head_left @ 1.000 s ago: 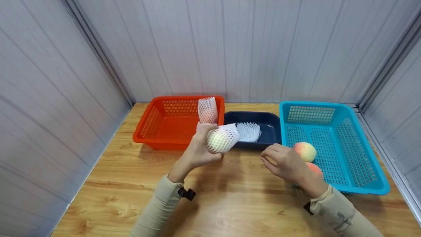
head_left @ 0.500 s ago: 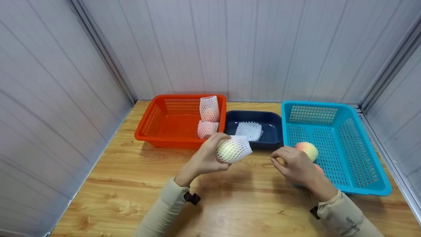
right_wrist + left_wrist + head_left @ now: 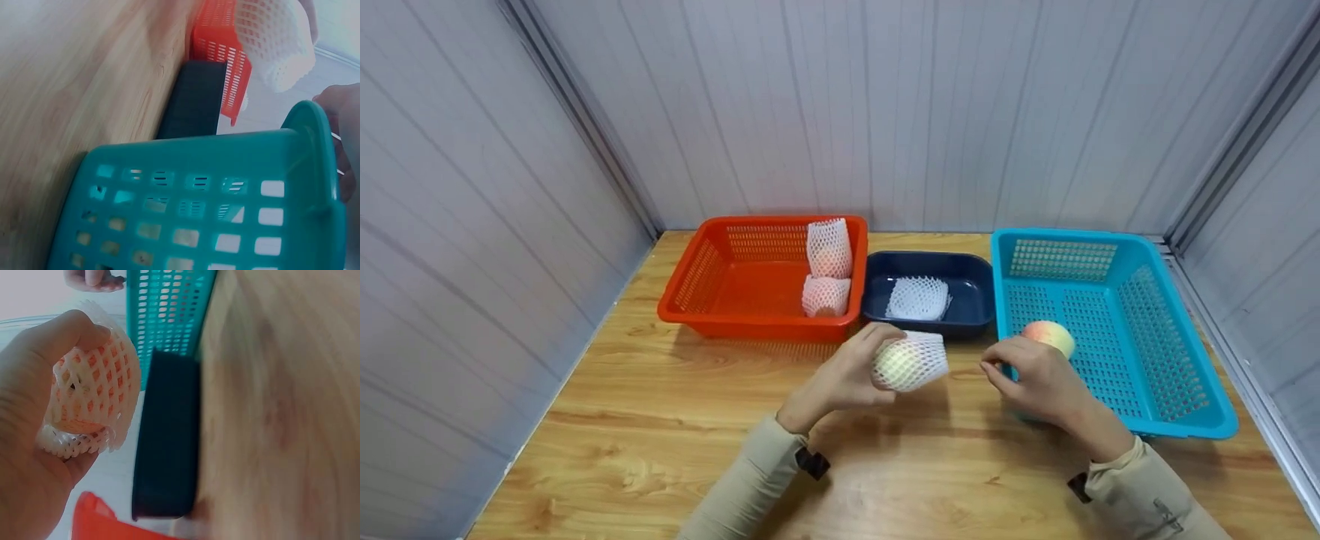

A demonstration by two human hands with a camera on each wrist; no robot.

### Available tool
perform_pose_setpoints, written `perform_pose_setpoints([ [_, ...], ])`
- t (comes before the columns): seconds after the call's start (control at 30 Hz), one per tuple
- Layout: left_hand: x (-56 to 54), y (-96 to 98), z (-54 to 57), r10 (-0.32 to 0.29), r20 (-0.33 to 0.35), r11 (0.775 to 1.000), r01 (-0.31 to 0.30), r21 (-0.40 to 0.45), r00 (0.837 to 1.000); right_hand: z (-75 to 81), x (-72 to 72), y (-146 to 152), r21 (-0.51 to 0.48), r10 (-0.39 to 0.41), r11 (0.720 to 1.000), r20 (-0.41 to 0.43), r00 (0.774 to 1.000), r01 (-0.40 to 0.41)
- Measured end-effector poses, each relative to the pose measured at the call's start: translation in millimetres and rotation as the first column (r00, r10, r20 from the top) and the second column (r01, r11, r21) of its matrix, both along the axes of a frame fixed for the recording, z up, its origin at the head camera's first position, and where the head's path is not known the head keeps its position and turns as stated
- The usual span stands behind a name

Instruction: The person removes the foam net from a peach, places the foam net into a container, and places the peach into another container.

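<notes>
My left hand (image 3: 840, 375) grips a peach (image 3: 898, 367) inside a white foam net sleeve, above the table in front of the navy tub. The sleeve's loose end points right, toward my other hand. In the left wrist view, reddish skin with a dark spot shows through the mesh (image 3: 93, 388). Beside the turquoise basket's near left corner hovers my right hand (image 3: 1039, 379), its fingers loosely curled and nothing visible in them. Just behind it, a bare yellow-red peach (image 3: 1051, 337) lies in the turquoise basket (image 3: 1192, 430), partly covered by that hand.
An orange-red basket (image 3: 750, 328) at the left holds two net-sleeved peaches (image 3: 829, 259) along its right side. Between the baskets, a navy tub (image 3: 971, 300) contains flat white foam nets (image 3: 919, 298). Pale panel walls (image 3: 825, 112) enclose the wooden table (image 3: 660, 450).
My left hand has carried the sleeved peach right and closer to me, away from the orange-red basket. My right hand has shifted slightly and now hides the second bare peach.
</notes>
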State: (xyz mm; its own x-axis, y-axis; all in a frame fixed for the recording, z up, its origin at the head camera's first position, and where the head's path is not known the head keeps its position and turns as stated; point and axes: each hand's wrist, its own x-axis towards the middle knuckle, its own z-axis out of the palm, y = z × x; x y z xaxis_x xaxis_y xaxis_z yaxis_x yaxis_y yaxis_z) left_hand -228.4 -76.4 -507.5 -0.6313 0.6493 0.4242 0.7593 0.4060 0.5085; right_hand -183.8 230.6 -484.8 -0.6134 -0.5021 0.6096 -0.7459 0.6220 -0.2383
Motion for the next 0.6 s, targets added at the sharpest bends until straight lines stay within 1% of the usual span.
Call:
perform_pose_setpoints([
  [0.07,0.5,4.2,-4.5,-0.011,0.010,1.000,0.011,-0.006,1.000,-1.0,1.0,1.1,0.001,-0.018,1.000,0.019,1.000,0.018],
  [0.2,0.2,15.0,-14.2,-0.031,0.025,0.999,0.031,-0.016,0.999,-2.9,3.0,3.9,-0.006,-0.036,0.999,0.022,0.999,0.036],
  [0.3,-0.4,21.9,-20.7,-0.030,0.045,0.999,0.031,-0.036,0.999,-3.8,4.0,4.8,-0.008,-0.037,0.999,0.027,0.999,0.037],
  [0.43,-0.9,28.4,-26.4,-0.026,0.070,0.997,0.031,-0.074,0.997,-5.4,4.7,4.8,-0.014,-0.054,0.998,0.040,0.998,0.055],
  [0.6,0.6,32.0,-31.1,-0.033,0.103,0.993,0.044,-0.108,0.994,-9.4,6.3,4.4,-0.001,-0.076,0.997,0.038,0.996,0.076],
])
